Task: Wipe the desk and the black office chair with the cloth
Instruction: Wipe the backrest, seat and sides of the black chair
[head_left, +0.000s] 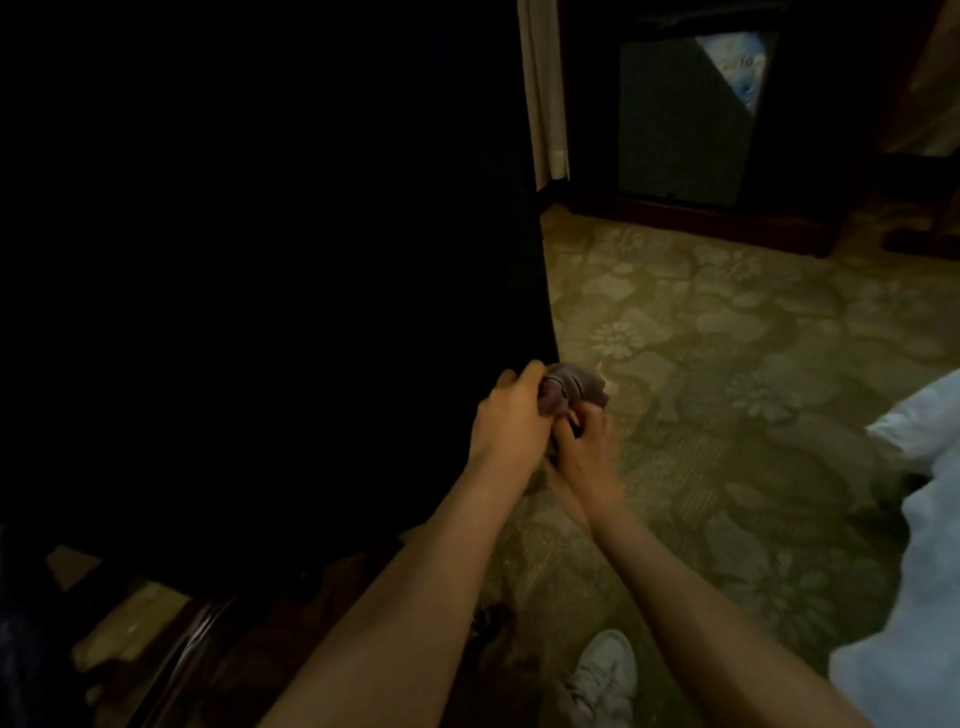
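Where the floral carpet meets the black chair back, a bunched cloth is gripped by both closed hands, left and right; white bedding is seen nearby.

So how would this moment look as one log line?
both hands: left hand, right hand bunching cloth | beside black chair edge | above carpet

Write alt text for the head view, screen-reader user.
Both hands, left hand and right hand, bunch a small greyish cloth together beside the edge of a large black surface filling the left of the dim frame. Below lie floral carpet, a white shoe and white bedding at right.
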